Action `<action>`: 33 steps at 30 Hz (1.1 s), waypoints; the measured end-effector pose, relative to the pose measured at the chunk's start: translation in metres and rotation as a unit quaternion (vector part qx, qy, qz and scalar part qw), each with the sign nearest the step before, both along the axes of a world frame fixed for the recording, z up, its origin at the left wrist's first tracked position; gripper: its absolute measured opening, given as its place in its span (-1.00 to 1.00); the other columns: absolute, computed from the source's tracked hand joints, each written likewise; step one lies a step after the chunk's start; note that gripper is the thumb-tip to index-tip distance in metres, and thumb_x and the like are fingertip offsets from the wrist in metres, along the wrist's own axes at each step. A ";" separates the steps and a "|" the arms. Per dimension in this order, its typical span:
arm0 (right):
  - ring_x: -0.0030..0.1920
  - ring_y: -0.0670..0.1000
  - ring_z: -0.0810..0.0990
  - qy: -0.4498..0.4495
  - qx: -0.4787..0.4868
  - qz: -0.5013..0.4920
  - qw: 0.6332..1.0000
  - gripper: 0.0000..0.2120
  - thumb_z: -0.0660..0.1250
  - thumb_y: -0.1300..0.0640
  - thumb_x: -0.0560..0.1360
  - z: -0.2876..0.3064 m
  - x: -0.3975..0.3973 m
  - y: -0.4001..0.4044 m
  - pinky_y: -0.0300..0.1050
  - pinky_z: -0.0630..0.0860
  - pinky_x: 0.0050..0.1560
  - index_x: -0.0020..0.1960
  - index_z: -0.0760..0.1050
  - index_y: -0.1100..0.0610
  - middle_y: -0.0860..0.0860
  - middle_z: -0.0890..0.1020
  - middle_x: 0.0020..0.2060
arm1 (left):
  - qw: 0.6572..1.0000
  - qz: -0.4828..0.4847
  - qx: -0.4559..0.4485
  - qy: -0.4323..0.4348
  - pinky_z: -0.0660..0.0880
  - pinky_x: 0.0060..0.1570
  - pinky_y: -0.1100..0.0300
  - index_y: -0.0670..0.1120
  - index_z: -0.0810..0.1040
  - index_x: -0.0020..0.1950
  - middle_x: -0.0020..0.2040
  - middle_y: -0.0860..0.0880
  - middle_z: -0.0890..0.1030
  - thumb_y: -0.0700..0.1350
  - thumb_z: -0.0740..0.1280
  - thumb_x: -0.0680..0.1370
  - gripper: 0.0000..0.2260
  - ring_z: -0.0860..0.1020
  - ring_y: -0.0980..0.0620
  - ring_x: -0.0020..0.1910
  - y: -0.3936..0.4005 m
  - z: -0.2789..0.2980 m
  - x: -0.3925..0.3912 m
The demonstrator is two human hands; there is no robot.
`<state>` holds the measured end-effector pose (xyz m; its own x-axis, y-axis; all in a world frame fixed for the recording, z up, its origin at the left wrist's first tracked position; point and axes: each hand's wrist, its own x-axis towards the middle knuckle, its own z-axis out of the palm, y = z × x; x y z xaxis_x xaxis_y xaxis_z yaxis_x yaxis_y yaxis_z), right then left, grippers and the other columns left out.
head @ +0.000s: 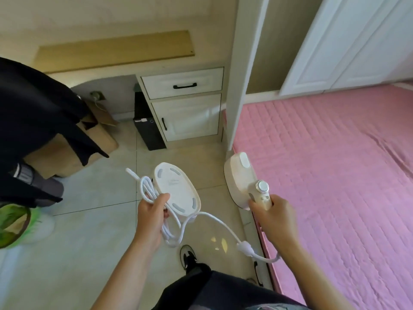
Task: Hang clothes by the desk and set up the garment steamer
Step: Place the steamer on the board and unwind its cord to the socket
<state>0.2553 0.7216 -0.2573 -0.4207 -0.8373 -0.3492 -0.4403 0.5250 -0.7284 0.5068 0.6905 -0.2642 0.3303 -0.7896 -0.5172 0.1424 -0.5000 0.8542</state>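
My right hand (273, 217) grips the handle of a cream handheld garment steamer (240, 177), held upright beside the bed edge, its silver dial facing me. My left hand (152, 214) holds a white oval steamer base (176, 190) together with a coiled bundle of white power cord (148, 189). The cord loops down and across to a white plug (245, 247) hanging below my right wrist. A black garment (38, 115) hangs at the left, next to the desk (116, 52).
A bed with a pink quilted cover (330, 175) fills the right side. White drawers (183, 83) and a black computer tower (147, 130) stand under the desk. A cardboard box (73, 153) and a green bin (15, 224) sit on the tiled floor at left.
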 end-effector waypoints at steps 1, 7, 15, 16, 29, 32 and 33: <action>-0.55 -0.01 0.43 0.003 -0.006 0.012 1.000 -0.67 0.39 0.01 0.33 0.001 0.015 -0.010 -0.08 0.41 -0.51 -0.32 0.41 0.28 0.14 0.54 -0.53 | 1.000 0.007 -0.002 0.002 0.41 -0.43 0.28 -0.12 0.39 -0.28 -0.52 0.10 0.41 -0.22 0.30 0.52 -0.81 0.41 0.13 -0.50 -0.004 0.001 0.015; -0.48 0.12 0.52 0.014 -0.029 0.056 0.998 -0.69 0.41 -0.03 0.28 0.006 0.092 -0.066 -0.01 0.48 -0.46 -0.35 0.45 0.21 0.14 0.58 -0.49 | 0.998 0.058 -0.008 0.002 0.42 -0.41 0.29 -0.12 0.41 -0.24 -0.53 0.13 0.42 -0.23 0.29 0.54 -0.84 0.43 0.18 -0.53 -0.029 0.005 0.089; -0.56 -0.09 0.44 -0.013 -0.027 0.107 0.994 -0.69 0.47 -0.01 0.32 0.017 0.153 -0.135 -0.34 0.31 -0.59 -0.30 0.47 0.21 0.05 0.55 -0.52 | 0.991 0.132 0.001 0.012 0.48 -0.22 0.19 -0.19 0.52 -0.04 -0.21 -0.08 0.56 -0.22 0.32 0.53 -0.95 0.56 0.00 -0.24 -0.072 0.006 0.149; -0.56 -0.07 0.44 -0.012 -0.026 0.113 0.993 -0.69 0.47 -0.01 0.32 0.017 0.157 -0.145 -0.31 0.33 -0.58 -0.29 0.48 0.22 0.06 0.54 -0.52 | 0.990 0.137 0.000 0.013 0.48 -0.21 0.19 -0.19 0.53 -0.03 -0.19 -0.08 0.57 -0.22 0.32 0.53 -0.94 0.57 0.00 -0.21 -0.080 0.007 0.152; -0.47 0.06 0.50 0.001 -0.040 0.173 0.984 -0.72 0.43 0.02 0.34 0.017 0.173 -0.336 -0.01 0.53 -0.42 -0.27 0.48 0.24 0.18 0.60 -0.43 | 0.985 0.173 0.002 0.012 0.50 -0.13 0.15 -0.10 0.55 0.14 -0.02 -0.11 0.63 -0.15 0.35 0.52 -0.80 0.61 -0.06 -0.01 -0.249 0.006 0.159; -0.45 0.05 0.54 -0.001 -0.048 0.185 0.982 -0.73 0.44 0.02 0.35 0.025 0.169 -0.386 -0.11 0.48 -0.43 -0.31 0.46 0.19 0.11 0.58 -0.47 | 0.984 0.180 -0.004 -0.003 0.49 -0.12 0.13 -0.06 0.51 0.20 0.01 -0.10 0.61 -0.13 0.34 0.54 -0.76 0.58 -0.03 -0.02 -0.298 0.014 0.154; -0.43 0.05 0.57 -0.003 -0.050 0.187 0.981 -0.74 0.44 0.01 0.35 0.027 0.168 -0.401 -0.14 0.47 -0.42 -0.31 0.47 0.18 0.08 0.59 -0.46 | 0.983 0.182 -0.008 -0.006 0.49 -0.10 0.12 -0.06 0.50 0.22 0.03 -0.10 0.61 -0.12 0.33 0.54 -0.75 0.57 -0.03 -0.01 -0.312 0.016 0.152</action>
<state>0.4232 0.3202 -0.2302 -0.0759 -0.9629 -0.2588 -0.5841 0.2533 -0.7711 0.6589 0.3783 -0.2478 0.5990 -0.6251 -0.5004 0.2995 -0.4047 0.8640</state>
